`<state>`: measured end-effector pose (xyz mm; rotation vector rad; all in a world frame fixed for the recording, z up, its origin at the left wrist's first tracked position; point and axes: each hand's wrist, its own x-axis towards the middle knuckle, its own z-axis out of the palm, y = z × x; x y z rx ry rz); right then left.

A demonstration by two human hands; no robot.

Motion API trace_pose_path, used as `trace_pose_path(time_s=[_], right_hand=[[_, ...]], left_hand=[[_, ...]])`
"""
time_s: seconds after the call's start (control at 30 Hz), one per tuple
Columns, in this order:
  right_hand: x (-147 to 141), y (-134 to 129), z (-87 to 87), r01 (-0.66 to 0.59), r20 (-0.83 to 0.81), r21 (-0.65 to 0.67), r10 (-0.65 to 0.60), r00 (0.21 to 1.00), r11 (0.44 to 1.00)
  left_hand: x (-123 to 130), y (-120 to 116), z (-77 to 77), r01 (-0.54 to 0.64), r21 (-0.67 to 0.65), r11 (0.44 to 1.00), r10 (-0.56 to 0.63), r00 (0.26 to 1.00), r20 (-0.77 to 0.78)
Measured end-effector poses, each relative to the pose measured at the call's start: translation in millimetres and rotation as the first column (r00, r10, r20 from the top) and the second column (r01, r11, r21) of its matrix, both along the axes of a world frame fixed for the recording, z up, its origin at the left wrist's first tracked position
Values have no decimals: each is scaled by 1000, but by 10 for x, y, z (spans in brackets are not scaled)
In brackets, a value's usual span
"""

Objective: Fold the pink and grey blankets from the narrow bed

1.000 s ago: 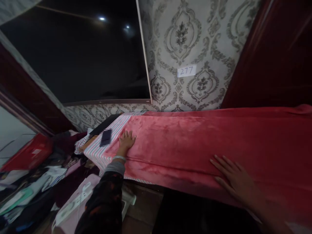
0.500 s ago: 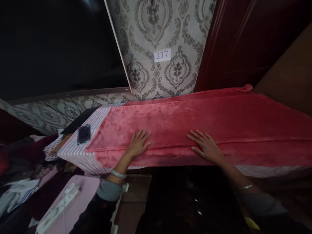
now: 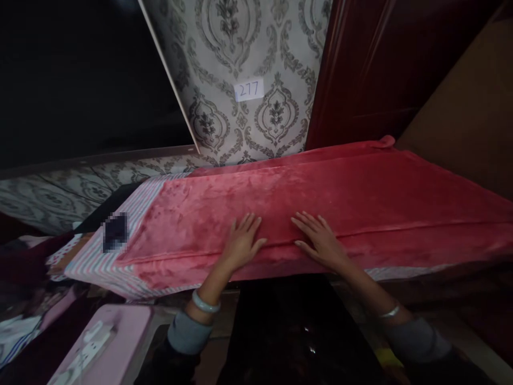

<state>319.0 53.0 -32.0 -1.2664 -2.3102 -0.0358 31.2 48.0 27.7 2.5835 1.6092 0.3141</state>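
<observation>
A plush red blanket (image 3: 352, 187) is spread over a long surface in front of me, its front part hanging down past a seam or fold. My left hand (image 3: 242, 240) lies flat on it near the front edge, fingers spread. To its right, my right hand (image 3: 318, 240) also rests flat on the blanket with its fingers apart. Under the blanket a striped cloth (image 3: 96, 259) shows at the left end, with a blurred-out dark item (image 3: 115, 232) on top of it.
A power strip (image 3: 90, 350) lies on a pink board (image 3: 134, 326) at lower left, beside heaped clothes (image 3: 24, 326). Behind stand a large dark screen (image 3: 88, 80), a patterned wall with a paper label (image 3: 249, 89) reading 277, and a dark red wooden panel (image 3: 368, 69).
My two hands have come closer together on the blanket. The view has shifted, so the wall and the screen sit further left.
</observation>
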Motion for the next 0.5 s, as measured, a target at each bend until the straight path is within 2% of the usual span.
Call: trace_pose_path(time_s=[0.1,0.2,0.37,0.5], right_hand=[[-133,53,-10,-30,48,-30,31,998,999],[-191,30,-86,-33,75,-59,37,996,998],[-210,-130,-139,-8,33,-50,9,999,999],[-105,-148,-11,-32,-38,-76,29,999,997]], left_hand=[[372,18,-74,109,16,994,-109,994,-13],[548,-6,-217,100,20,995,-99,993,-57],[535,-34,-356,65,96,993,-57,995,-86],[509,4,-358,69,134,989,-57,994,-92]])
